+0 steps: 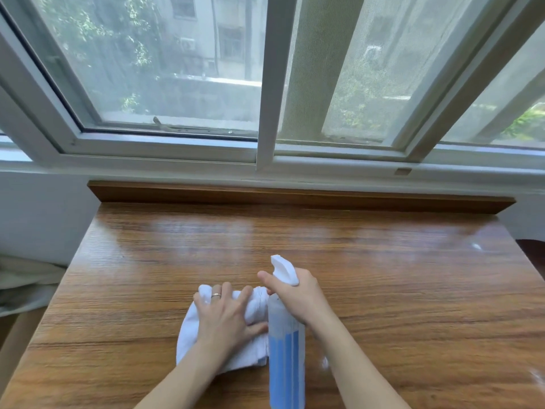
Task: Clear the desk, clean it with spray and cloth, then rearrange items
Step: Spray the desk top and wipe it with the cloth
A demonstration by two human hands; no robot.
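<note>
1. Two hands busy: right hand (298,296) grips the spray bottle (285,349) at the neck, index finger out by the trigger; left hand (227,312) presses the white cloth (191,335) with fingers spread, near edge of the desk (383,290)
2. Aim the nozzle at bare wood ahead, mist lightly, then wipe along the grain
3. Bottle label: blue stripes, no readable text
</note>
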